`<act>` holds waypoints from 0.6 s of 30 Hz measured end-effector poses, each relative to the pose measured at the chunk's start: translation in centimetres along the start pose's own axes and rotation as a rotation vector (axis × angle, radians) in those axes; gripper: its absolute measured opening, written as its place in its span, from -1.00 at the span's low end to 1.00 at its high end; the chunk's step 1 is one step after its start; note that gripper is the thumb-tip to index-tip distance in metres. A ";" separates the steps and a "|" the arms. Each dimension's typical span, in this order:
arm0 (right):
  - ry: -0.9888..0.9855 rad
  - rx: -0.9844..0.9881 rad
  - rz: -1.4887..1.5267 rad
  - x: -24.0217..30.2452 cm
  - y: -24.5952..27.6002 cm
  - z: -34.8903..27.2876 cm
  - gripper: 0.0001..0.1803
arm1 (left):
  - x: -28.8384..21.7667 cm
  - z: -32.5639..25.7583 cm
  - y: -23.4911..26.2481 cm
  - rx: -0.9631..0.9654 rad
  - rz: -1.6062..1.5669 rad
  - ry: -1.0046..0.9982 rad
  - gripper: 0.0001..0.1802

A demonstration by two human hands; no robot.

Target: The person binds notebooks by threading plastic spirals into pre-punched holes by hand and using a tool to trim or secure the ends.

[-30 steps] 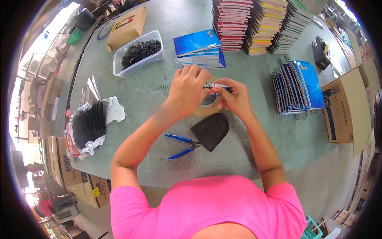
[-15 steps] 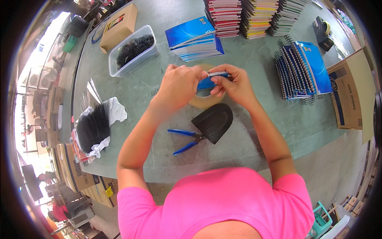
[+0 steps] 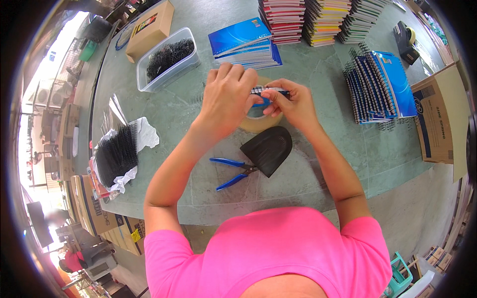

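Over the middle of the table, a small blue notebook (image 3: 259,104) is held edge-up, its narrow bound side toward me. Dark loops of a spiral coil (image 3: 256,91) show along that side by my left hand (image 3: 226,102), whose fingers are curled closed over its left end; the fingertips are partly hidden. My right hand (image 3: 292,103) pinches the right end between thumb and fingers. Beneath both hands lies a wide roll of tape (image 3: 258,124). Closer to me are a black rounded block (image 3: 268,151) and blue-handled pliers (image 3: 232,172), their jaws against the block.
Unbound blue notebooks (image 3: 243,39) lie beyond my hands, near a clear tub of black coils (image 3: 171,58). Coil-bound notebooks (image 3: 372,89) and a carton (image 3: 435,121) stand right. More coils (image 3: 117,156) lie left. Tall notebook stacks (image 3: 325,22) and a tape dispenser (image 3: 406,42) sit far off.
My left hand has risen and rolled over, its knuckles now higher above the notebook. More dark coil loops show along the bound edge. My right hand keeps its pinch.
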State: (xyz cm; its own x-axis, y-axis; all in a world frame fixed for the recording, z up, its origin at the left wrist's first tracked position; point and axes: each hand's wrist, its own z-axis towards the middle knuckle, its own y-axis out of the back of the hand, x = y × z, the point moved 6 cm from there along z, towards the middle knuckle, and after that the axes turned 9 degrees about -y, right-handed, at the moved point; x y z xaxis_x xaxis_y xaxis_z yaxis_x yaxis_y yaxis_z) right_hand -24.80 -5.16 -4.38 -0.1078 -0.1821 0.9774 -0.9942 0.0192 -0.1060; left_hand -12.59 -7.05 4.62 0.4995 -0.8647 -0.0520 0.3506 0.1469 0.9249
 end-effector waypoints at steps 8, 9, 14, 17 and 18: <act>0.085 -0.009 0.030 -0.1 -0.1 0.0 -0.76 | 0.8 -0.5 -0.7 0.039 -0.045 0.031 -0.71; 0.072 -0.003 0.017 -0.2 -0.1 0.1 -0.76 | 0.6 -0.4 -0.5 0.033 -0.047 0.045 -0.71; 0.126 -0.022 0.155 0.0 -0.2 0.0 -0.77 | 1.2 -1.0 -1.3 0.059 -0.043 0.044 -0.73; 0.072 0.011 0.127 -0.8 0.1 0.5 -0.76 | 0.9 -0.8 -1.1 0.001 -0.055 0.028 -0.74; 0.043 0.035 0.094 -1.1 0.1 0.7 -0.76 | 0.7 -0.7 -0.9 -0.042 -0.060 0.022 -0.75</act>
State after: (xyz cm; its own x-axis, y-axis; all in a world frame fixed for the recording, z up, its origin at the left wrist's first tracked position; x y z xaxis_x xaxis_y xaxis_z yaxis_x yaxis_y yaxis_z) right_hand -24.81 -5.61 -5.62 -0.2008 -0.1390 0.9697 -0.9792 0.0001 -0.2028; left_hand -12.01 -7.42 3.52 0.4937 -0.8618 -0.1160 0.4135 0.1153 0.9032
